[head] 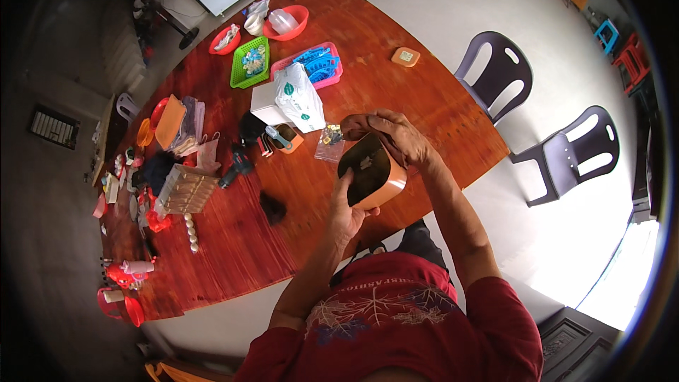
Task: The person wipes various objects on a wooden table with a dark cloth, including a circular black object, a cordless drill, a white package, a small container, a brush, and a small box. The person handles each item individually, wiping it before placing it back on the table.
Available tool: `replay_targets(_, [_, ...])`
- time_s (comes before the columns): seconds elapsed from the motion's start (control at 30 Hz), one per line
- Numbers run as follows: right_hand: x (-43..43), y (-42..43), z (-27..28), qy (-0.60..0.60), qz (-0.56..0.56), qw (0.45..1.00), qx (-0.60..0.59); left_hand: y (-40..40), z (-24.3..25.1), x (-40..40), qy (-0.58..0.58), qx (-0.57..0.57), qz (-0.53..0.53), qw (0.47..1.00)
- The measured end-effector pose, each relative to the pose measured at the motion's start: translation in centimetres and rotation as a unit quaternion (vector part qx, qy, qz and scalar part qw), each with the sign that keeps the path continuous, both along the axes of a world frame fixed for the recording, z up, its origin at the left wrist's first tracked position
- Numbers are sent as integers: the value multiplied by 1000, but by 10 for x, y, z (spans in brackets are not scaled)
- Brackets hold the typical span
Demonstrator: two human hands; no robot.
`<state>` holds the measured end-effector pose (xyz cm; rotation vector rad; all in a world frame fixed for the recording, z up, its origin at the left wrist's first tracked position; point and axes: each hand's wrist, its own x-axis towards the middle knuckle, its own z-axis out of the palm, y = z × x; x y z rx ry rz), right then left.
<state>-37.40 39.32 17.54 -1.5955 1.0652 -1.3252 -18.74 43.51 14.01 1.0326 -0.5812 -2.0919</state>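
My left hand grips the lower left of an orange box-shaped container with rounded corners, its thumb over the dark open side. A small pale patch shows inside. At the upper right of the container, my right hand holds a brown cloth against its rim. Just beyond, a clear plastic bag with small yellow and black parts lies on the wooden table. To the left are a blue-handled brush and a smaller orange container.
Beyond my hands stand a white box, a white plastic package, a green basket and a pink basket. A cordless drill and a wooden rack lie left. Plastic chairs stand right.
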Motion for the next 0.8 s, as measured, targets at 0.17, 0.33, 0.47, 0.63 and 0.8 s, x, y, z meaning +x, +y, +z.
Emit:
replay_targets(0.17, [16,6,-14,-122,-53,988,72,-9,-5,13,74,-4,-22,997])
replay_targets(0.33, [74,58,-30,63,-302,946,-94,-24,13,-4,75,66,101,990])
replay_targets(0.47, [96,81,-36,180,-346,909,-148,-28,10,-16,298,-43,-40,953])
replay_targets(0.63, [53,57,-7,102,-356,923,-102,-15,-2,-18,120,2,42,992])
replay_targets(0.8, [1,27,15,-111,-110,976,154,-21,8,12,54,-40,-92,994])
